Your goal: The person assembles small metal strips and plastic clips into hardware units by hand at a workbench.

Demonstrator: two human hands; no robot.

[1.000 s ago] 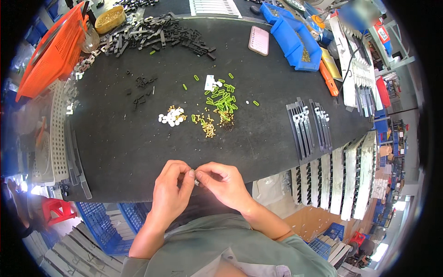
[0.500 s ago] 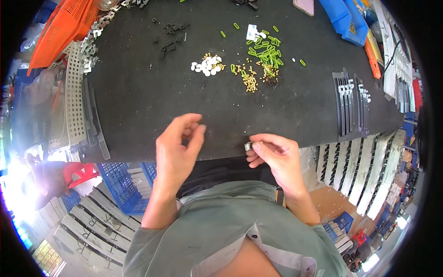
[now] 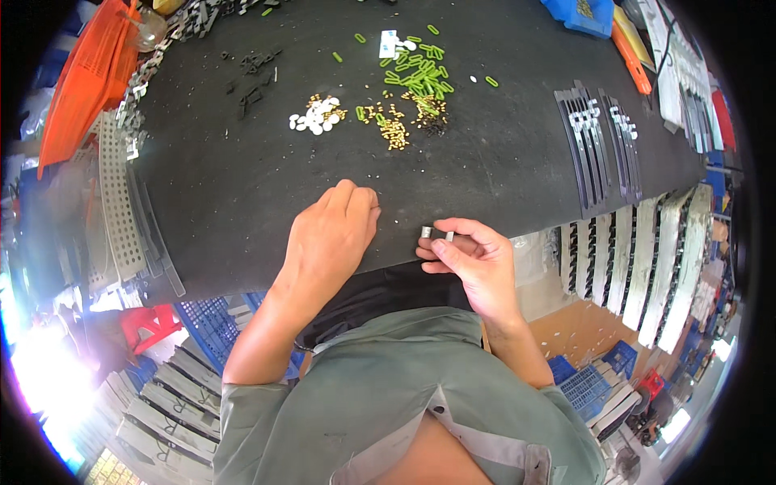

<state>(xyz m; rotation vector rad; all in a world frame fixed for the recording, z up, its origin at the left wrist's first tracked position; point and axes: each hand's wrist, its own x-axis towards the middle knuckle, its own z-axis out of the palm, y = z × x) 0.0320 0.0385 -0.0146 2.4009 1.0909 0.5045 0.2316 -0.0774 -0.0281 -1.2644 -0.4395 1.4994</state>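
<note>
My right hand [image 3: 483, 263], near the front edge of the black tabletop [image 3: 267, 186], pinches a small silvery metal piece [image 3: 426, 232] at its fingertips. A second pale bit [image 3: 449, 236] shows between thumb and fingers; its kind is unclear. To the left, my left hand [image 3: 333, 226] is back-up over the table with its fingers curled in. Its fingertips are hidden, so whatever it holds cannot be seen. Beyond the hands lie white oval pieces [image 3: 317, 120], small brass-coloured pins [image 3: 394, 133] and green elongated rings [image 3: 422, 79].
Black small parts [image 3: 255, 73] lie at the far left. Dark metal strips with silvery clips [image 3: 590, 145] lie at right. An orange basket [image 3: 85, 81] stands at the left edge, and a blue bin [image 3: 578, 18] at the far right. Blue crates [image 3: 208, 327] sit below the table.
My left hand has turned back-up, and its fingers have curled in. The metal piece now sits further out at my right fingertips. The view has shifted, moving the tabletop items leftward and up.
</note>
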